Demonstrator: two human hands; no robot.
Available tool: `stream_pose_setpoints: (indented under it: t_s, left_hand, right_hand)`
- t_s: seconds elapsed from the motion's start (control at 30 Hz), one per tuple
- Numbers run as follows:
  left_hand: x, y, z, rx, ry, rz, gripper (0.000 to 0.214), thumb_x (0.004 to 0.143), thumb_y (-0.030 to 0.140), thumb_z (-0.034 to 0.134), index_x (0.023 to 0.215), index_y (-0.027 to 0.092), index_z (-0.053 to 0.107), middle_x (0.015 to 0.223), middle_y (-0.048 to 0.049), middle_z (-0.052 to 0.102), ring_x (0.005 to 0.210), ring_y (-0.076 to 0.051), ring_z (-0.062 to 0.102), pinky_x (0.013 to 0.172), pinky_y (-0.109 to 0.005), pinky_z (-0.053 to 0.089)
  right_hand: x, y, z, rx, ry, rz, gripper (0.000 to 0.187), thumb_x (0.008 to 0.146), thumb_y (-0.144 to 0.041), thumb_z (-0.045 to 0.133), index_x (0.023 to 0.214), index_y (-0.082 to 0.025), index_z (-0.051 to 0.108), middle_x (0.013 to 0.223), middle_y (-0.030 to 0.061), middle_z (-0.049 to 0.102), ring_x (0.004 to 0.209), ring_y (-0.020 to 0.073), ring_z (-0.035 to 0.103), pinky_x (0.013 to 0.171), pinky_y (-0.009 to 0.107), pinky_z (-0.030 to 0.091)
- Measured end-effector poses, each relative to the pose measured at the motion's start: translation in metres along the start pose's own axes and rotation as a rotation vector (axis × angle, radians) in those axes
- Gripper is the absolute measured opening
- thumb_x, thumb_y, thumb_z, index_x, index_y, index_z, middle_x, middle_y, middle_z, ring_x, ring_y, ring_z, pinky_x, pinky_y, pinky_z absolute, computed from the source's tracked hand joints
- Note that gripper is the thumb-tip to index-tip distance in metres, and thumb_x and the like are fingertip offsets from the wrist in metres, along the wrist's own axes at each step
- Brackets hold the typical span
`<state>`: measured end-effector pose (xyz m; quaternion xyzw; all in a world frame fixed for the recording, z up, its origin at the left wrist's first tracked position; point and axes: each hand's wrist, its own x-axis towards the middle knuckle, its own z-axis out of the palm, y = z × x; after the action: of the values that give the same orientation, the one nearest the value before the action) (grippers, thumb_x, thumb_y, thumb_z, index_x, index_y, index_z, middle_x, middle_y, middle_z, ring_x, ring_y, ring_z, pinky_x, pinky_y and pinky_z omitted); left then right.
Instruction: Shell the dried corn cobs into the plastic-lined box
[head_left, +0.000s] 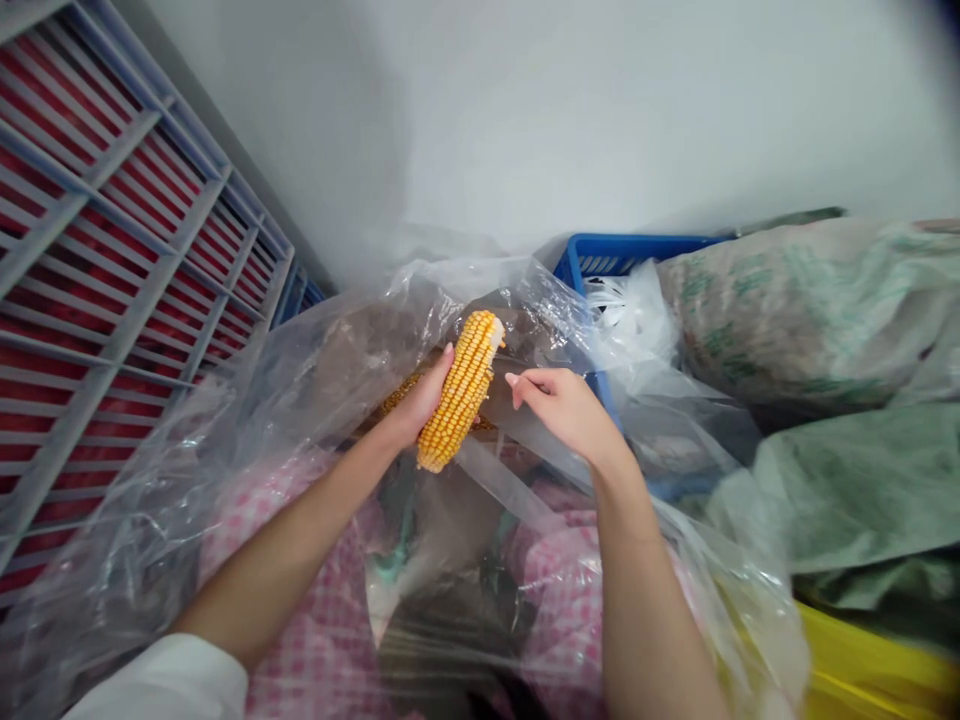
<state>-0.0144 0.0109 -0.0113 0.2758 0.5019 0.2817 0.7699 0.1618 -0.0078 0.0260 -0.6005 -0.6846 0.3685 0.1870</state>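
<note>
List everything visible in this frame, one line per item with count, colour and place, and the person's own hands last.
dried corn cob: 1, yellow-orange kernels, centre, tilted, over the plastic bag.
clear plastic bag: 1, transparent, spread across the lap, some corn inside.
blue plastic crate: 1, blue, behind the bag against the wall.
woven sacks: at least 2, pale grey-green, stacked at right.
yellow container: 1, yellow, lower right corner.
grey metal rack: 1, grey bars over red, left side.
pink checked cloth: pink and white, under the bag.
left hand: grips the cob.
right hand: beside the cob, fingers curled, nothing clearly held.
</note>
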Motion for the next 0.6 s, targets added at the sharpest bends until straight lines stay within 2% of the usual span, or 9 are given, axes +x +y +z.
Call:
stream_pose_setpoints:
  t_s: [0.07, 0.13, 0.2, 0.27, 0.33, 0.47, 0.6]
  left_hand:
    - [0.005, -0.008, -0.001, 0.049, 0.049, 0.134, 0.05, 0.079, 0.059, 0.039, 0.077, 0.015, 0.06, 0.055, -0.0021, 0.061, 0.045, -0.014, 0.057, 0.043, -0.022, 0.043]
    - [0.011, -0.016, -0.001, 0.063, 0.105, 0.25, 0.04, 0.079, 0.052, 0.046, 0.084, 0.015, 0.06, 0.062, -0.0019, 0.063, 0.054, -0.013, 0.059, 0.05, -0.02, 0.043]
    - [0.016, -0.022, 0.001, 0.049, 0.124, 0.284, 0.038, 0.079, 0.049, 0.048, 0.089, 0.015, 0.06, 0.069, -0.003, 0.066, 0.062, -0.013, 0.061, 0.055, -0.02, 0.043]
    - [0.019, -0.025, 0.004, 0.015, 0.115, 0.258, 0.04, 0.08, 0.05, 0.047, 0.091, 0.014, 0.06, 0.071, -0.0038, 0.066, 0.064, -0.014, 0.061, 0.057, -0.021, 0.044]
    - [0.02, -0.024, 0.008, -0.055, 0.105, 0.204, 0.042, 0.081, 0.051, 0.043, 0.091, 0.014, 0.061, 0.07, -0.004, 0.066, 0.063, -0.015, 0.061, 0.056, -0.022, 0.045]
    - [0.018, -0.02, 0.018, -0.286, 0.147, 0.022, 0.047, 0.087, 0.049, 0.03, 0.083, 0.014, 0.061, 0.065, -0.0037, 0.065, 0.06, -0.014, 0.062, 0.057, -0.023, 0.047]
    - [0.016, -0.019, 0.022, -0.449, 0.22, -0.101, 0.041, 0.089, 0.04, 0.031, 0.079, 0.014, 0.06, 0.06, -0.0021, 0.064, 0.054, -0.012, 0.062, 0.056, -0.021, 0.049]
  right_hand:
    - [-0.002, -0.003, 0.001, -0.121, -0.021, 0.045, 0.039, 0.084, -0.038, 0.037, 0.057, -0.017, 0.054, 0.052, -0.0012, 0.053, 0.05, 0.0102, 0.046, 0.052, 0.022, 0.028]
    - [-0.004, -0.009, 0.006, -0.333, 0.031, 0.094, 0.034, 0.085, -0.035, 0.037, 0.064, -0.018, 0.058, 0.059, 0.0028, 0.06, 0.055, 0.0138, 0.053, 0.054, 0.024, 0.031]
    - [-0.006, -0.014, 0.014, -0.538, 0.098, 0.115, 0.031, 0.085, -0.031, 0.036, 0.072, -0.019, 0.061, 0.067, 0.007, 0.064, 0.06, 0.0184, 0.058, 0.055, 0.026, 0.032]
    - [-0.007, -0.018, 0.024, -0.651, 0.141, 0.115, 0.031, 0.086, -0.03, 0.034, 0.077, -0.02, 0.061, 0.068, 0.0089, 0.065, 0.06, 0.0215, 0.061, 0.054, 0.027, 0.034]
    - [-0.006, -0.02, 0.036, -0.674, 0.191, 0.126, 0.031, 0.088, -0.03, 0.032, 0.079, -0.02, 0.06, 0.066, 0.0089, 0.065, 0.06, 0.0225, 0.062, 0.052, 0.027, 0.034]
    - [-0.001, -0.02, 0.056, -0.639, 0.311, 0.18, 0.031, 0.09, -0.028, 0.029, 0.081, -0.018, 0.057, 0.069, 0.0092, 0.065, 0.061, 0.0213, 0.063, 0.051, 0.025, 0.034]
    - [0.003, -0.019, 0.065, -0.58, 0.329, 0.175, 0.031, 0.09, -0.028, 0.029, 0.082, -0.017, 0.057, 0.072, 0.0097, 0.065, 0.063, 0.0186, 0.062, 0.052, 0.024, 0.033]
